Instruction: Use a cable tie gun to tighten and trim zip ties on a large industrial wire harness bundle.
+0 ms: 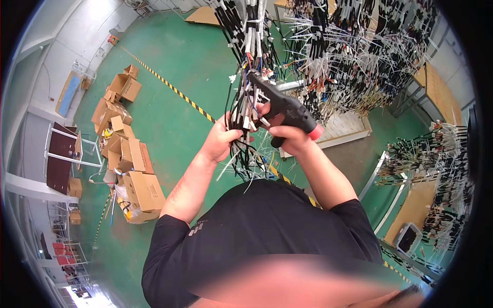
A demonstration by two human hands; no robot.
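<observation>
In front of me hangs a wire harness [252,38], a thick bundle of black and white sleeved cables with small white connectors and loose ends at the bottom. My left hand [222,137] is closed round the lower part of this bundle, thumb across the wires. My right hand [288,132] grips a black cable tie gun [285,107] with a red rear end. Its narrow nose points up and left and reaches the harness above my left hand. Wires hide some of my left fingers, and the tool covers part of my right hand.
More harnesses [349,56] hang in a dense mass at the right, with another cluster [431,169] lower down. Open cardboard boxes [141,192] line the left side. Yellow-black tape [169,87] crosses the green floor [190,51]. A wooden table [441,95] stands far right.
</observation>
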